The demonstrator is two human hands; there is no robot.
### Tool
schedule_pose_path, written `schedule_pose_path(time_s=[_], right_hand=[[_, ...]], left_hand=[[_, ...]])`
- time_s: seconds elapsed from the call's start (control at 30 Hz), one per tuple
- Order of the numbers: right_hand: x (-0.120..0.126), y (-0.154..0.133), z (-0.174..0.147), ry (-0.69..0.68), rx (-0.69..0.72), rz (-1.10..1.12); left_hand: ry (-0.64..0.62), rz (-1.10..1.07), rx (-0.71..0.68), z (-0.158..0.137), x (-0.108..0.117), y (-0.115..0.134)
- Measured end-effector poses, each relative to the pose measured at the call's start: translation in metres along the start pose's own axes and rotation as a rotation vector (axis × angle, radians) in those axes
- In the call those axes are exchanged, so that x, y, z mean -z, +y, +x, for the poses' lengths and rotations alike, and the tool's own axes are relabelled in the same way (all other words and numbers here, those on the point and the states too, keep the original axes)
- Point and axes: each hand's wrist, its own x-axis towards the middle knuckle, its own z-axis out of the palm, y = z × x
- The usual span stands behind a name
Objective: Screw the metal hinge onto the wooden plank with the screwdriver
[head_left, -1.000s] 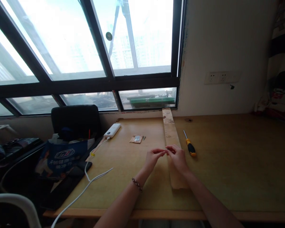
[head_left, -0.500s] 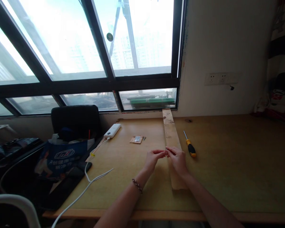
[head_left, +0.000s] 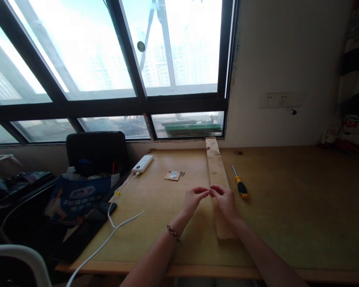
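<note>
pale long wooden plank [head_left: 217,169] underlies the right hand [head_left: 226,200], which, with the left hand [head_left: 193,199], pinches a tiny indistinct piece [head_left: 210,188].

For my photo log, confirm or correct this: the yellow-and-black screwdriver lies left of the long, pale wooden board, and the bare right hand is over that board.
Wrong side: the screwdriver lies right of the board, as the head view shows. The right hand is over the board, as stated.
</note>
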Motion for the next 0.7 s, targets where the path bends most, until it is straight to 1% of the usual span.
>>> schedule_pose_path(time_s=[0.13, 0.27, 0.33, 0.4, 0.43, 0.5, 0.57, 0.63, 0.7], right_hand=[[-0.001, 0.005, -0.001, 0.017, 0.007, -0.027], [0.000, 0.010, 0.002, -0.031, -0.020, -0.058], [0.001, 0.011, 0.004, -0.044, -0.017, -0.084], [0.003, 0.010, 0.006, -0.025, 0.010, -0.119], [0.004, 0.010, 0.007, -0.008, 0.026, -0.136], [0.005, 0.008, 0.009, 0.017, 0.052, -0.165], [0.007, 0.006, 0.009, 0.020, 0.077, -0.185], [0.007, 0.004, 0.009, 0.012, 0.107, -0.196], [0.007, 0.002, 0.008, 0.005, 0.137, -0.204]], left_hand=[[-0.023, 0.018, 0.000, 0.001, 0.001, -0.001], [-0.029, 0.073, -0.042, 0.003, 0.003, -0.010], [0.011, 0.211, -0.095, 0.007, 0.009, -0.015], [0.101, 0.444, -0.143, 0.016, 0.021, -0.018], [0.166, 0.576, -0.146, 0.022, 0.028, -0.019], [0.299, 0.819, -0.088, 0.037, 0.043, -0.020], [0.392, 1.006, 0.020, 0.053, 0.055, -0.020], [0.413, 1.131, 0.141, 0.069, 0.062, -0.020], [0.420, 1.213, 0.245, 0.083, 0.063, -0.021]])
